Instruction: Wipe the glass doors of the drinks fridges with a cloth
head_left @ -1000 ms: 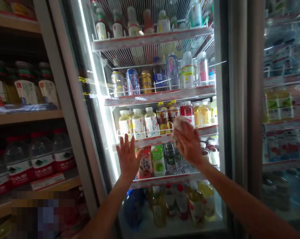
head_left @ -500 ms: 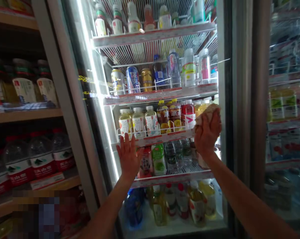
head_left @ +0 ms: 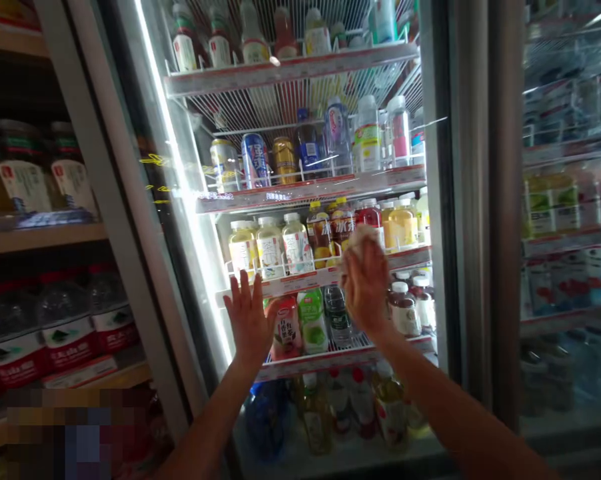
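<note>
A lit drinks fridge stands in front of me, its glass door bordered by a dark metal frame [head_left: 443, 233]. My left hand [head_left: 250, 327] is open against the glass, fingers spread, over the lower middle shelf edge. Under the fingers of my right hand [head_left: 370, 290] is a pale cloth [head_left: 359, 241], held against the door and somewhat blurred. Behind the glass near the cloth are dark iced tea bottles [head_left: 320, 230] and a red-capped-shelf neighbour, a red drink bottle [head_left: 369, 215]. A red drink carton or bottle [head_left: 285, 327] shows beside my left thumb.
At left, wooden shelves [head_left: 40, 240] hold water bottles with red caps [head_left: 65, 317] and several jars or bottles with white labels [head_left: 23, 177]. Another glass-fronted fridge with drinks [head_left: 555, 200] stands at right. Cans [head_left: 254, 161] line a higher fridge shelf. A patch at lower left is pixelated.
My right hand has swept the cloth leftward across the glass, uncovering yellow bottles at the right. My left hand stays spread on the door. The view has shifted slightly.
</note>
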The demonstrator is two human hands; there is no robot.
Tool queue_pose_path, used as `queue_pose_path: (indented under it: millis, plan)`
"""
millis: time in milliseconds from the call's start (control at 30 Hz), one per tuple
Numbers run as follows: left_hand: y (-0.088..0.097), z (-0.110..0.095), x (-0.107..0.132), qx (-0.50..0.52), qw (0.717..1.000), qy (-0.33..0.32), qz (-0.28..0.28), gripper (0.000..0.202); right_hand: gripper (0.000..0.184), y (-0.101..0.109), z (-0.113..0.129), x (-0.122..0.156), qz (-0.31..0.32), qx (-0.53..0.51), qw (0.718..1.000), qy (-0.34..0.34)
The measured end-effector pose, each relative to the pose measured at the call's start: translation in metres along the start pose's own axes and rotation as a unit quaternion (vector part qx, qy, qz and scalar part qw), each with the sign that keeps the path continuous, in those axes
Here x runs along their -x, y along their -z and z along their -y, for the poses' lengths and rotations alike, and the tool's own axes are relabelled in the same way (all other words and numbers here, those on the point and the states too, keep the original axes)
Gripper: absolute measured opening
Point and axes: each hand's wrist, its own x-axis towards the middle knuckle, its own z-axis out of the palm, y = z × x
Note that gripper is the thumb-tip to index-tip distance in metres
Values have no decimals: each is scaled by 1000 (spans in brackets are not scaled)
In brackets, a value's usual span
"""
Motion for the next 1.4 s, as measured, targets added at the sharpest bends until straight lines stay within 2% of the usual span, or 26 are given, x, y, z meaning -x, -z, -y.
queue_pose_path:
  millis: [67, 133, 200, 300, 367, 400, 500, 567, 667, 733, 800, 867, 933, 967, 1067, 1133, 1200, 1267, 1300, 1333, 1400]
  plan:
    - [1, 0, 0, 1, 1000, 2, 4, 67, 57, -4, 23, 7, 65, -31, 992, 105]
    - [3, 0, 0, 2, 1000, 4, 7, 67, 59, -3, 30, 12, 111, -42, 978, 170]
    - [3, 0, 0, 6, 1000, 3, 7, 67, 60, 3, 12, 11, 95, -22, 986, 136]
    - [2, -1, 0, 7, 1000, 4, 9, 67, 61, 12, -23, 1, -4, 19, 1000, 11]
    - [1, -1, 0, 5, 1000, 6, 11, 67, 62, 15, -27, 0, -30, 23, 999, -20]
    - [2, -1, 0, 4, 1000, 7, 11, 67, 63, 15, -22, 2, -13, 16, 1000, -4]
    - [4, -1, -1, 2, 1000, 2, 2, 67, 66, 16, -5, 15, 94, -24, 990, 106]
    - [4, -2, -1, -2, 1000, -4, 0, 68, 65, 18, -11, 20, 108, -25, 987, 118]
    - [2, -4, 0, -9, 1000, -2, -2, 67, 60, 20, -34, 16, 6, 7, 1000, 4]
    - [0, -5, 0, -8, 1000, 4, -7, 67, 60, 18, -34, 15, -38, 7, 998, -50]
    - [0, -5, 1, -4, 1000, 6, -10, 67, 61, 14, -18, 18, 0, -15, 1000, -16]
    - [1, -5, 1, -3, 1000, 10, -4, 68, 62, 12, 1, 22, 74, -45, 993, 80]
    - [2, -6, 1, -3, 1000, 10, 1, 68, 60, 12, 4, 23, 105, -52, 984, 131]
    - [3, -6, 1, -3, 1000, 10, 2, 68, 59, 13, -2, 21, 92, -43, 988, 119]
    - [1, -7, 2, -4, 1000, 9, -7, 66, 55, 15, -25, 12, -8, -5, 1000, 4]
    - [0, -8, 2, -4, 1000, 10, -12, 65, 54, 14, -25, 10, -34, -1, 999, -25]
    - [-1, -8, 2, -2, 1000, 14, -12, 64, 54, 13, -12, 15, 22, -17, 999, 38]
    - [0, -7, 4, 1, 1000, 14, -11, 64, 54, 14, -1, 22, 105, -43, 983, 145]
    - [0, -6, 5, 2, 1000, 11, -10, 64, 54, 15, -2, 23, 128, -50, 975, 177]
    - [0, -6, 7, 2, 1000, 6, -8, 64, 55, 16, -7, 23, 128, -50, 974, 181]
    - [0, -6, 11, 1, 1000, -5, -5, 64, 57, 19, -27, 18, 71, -25, 992, 102]
